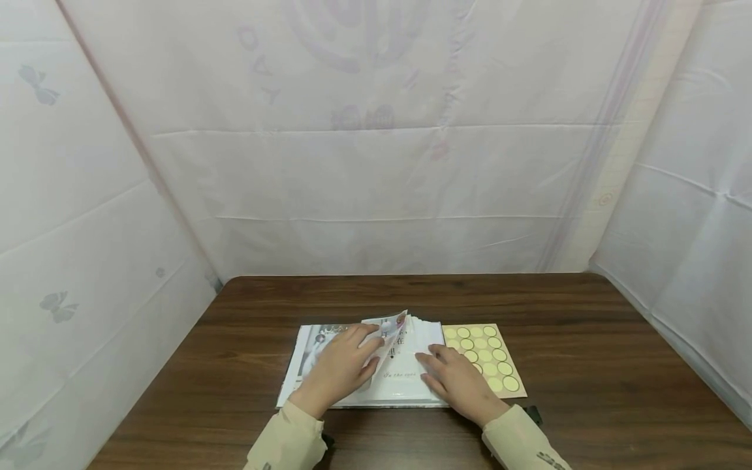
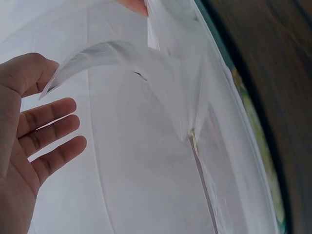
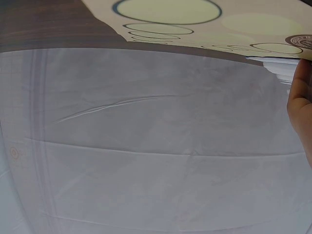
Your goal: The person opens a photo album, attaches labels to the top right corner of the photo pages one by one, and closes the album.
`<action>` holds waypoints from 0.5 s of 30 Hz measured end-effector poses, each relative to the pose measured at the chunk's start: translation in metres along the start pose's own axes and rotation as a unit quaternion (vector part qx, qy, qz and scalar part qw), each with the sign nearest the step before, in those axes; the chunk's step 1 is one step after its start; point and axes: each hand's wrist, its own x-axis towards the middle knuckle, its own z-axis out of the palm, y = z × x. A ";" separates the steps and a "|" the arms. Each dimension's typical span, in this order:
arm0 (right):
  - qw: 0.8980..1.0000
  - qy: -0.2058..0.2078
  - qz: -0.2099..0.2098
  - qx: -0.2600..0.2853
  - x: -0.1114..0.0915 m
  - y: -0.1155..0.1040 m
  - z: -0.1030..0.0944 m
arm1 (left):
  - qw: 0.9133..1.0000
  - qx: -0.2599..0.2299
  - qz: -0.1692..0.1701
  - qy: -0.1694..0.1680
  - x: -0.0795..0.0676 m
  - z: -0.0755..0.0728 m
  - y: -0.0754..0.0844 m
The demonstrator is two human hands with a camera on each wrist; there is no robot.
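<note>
An open album (image 1: 405, 391) with glossy, translucent sleeve pages lies flat on the table, a grey-and-white picture on its left side and printed lettering on its right. My left hand (image 1: 343, 365) is over the left half, holding a lifted page (image 1: 392, 333) that curves up near the middle. In the left wrist view the page edge (image 2: 97, 53) meets the bent thumb and forefinger, while the other fingers are spread apart. On the right-hand page rests my right hand (image 1: 461, 382), its fingers extended near the outer edge. Its fingertips are mostly out of the right wrist view.
A tan sheet with rows of pale yellow circles (image 1: 496, 369) lies beside the album's right edge, partly covered by the right hand. The dark wooden table (image 1: 264, 300) is enclosed by white printed cloth (image 1: 376, 176) behind and at both sides.
</note>
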 end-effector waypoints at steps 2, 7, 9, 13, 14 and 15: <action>1.000 -0.001 0.000 0.000 0.000 0.000 0.000 | 1.000 0.001 0.002 0.003 -0.001 0.000 -0.002; 1.000 -0.001 -0.001 0.002 0.000 0.000 0.000 | 1.000 -0.001 0.014 0.011 -0.003 -0.001 -0.004; 1.000 0.000 -0.002 0.003 0.000 0.000 0.000 | 1.000 -0.008 0.022 0.013 -0.003 -0.001 -0.004; 1.000 0.001 -0.003 0.002 0.000 0.000 0.001 | 0.999 -0.024 0.036 0.022 -0.002 -0.002 -0.003; 1.000 0.002 -0.003 0.001 0.000 0.000 0.001 | 0.999 -0.028 0.037 0.024 -0.002 -0.002 -0.003; 1.000 0.002 -0.003 0.001 -0.001 0.000 0.001 | 0.998 -0.031 0.038 0.026 -0.002 -0.002 -0.003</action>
